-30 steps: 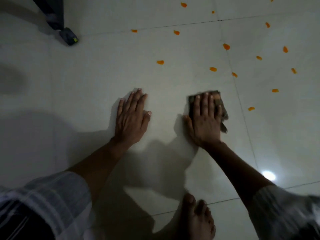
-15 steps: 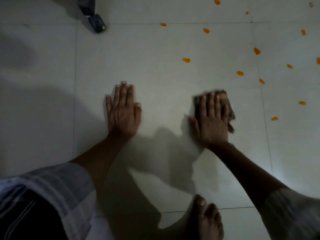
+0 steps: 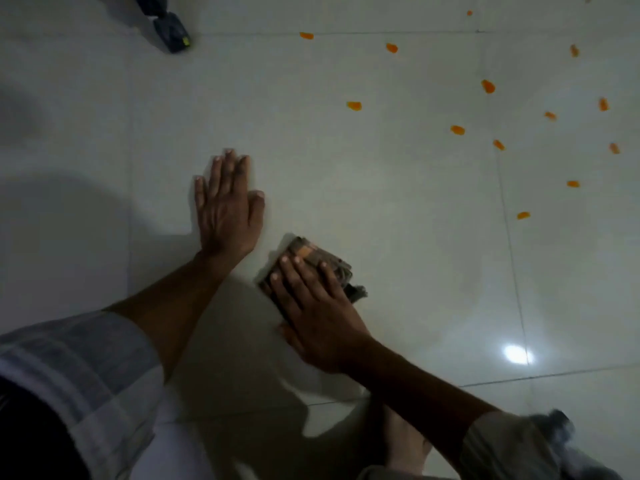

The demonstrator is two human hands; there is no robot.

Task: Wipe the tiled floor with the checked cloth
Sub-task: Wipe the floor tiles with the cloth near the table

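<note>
Pale tiled floor (image 3: 381, 202) carries our flat, released left hand (image 3: 227, 209); our right hand (image 3: 318, 313) presses the folded checked cloth (image 3: 311, 258) with straight fingers, no writing readable.

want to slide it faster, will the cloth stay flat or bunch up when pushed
The cloth is folded into a thick pad, so it will likely hold shape under the flat right hand. Its frayed loose edge trails out, so it is floppy and may bunch. The glossy floor probably lets it glide easily.

cloth (image 3: 313, 263): mostly under right hand (image 3: 318, 313) | dark object (image 3: 169, 29): cut off
</note>
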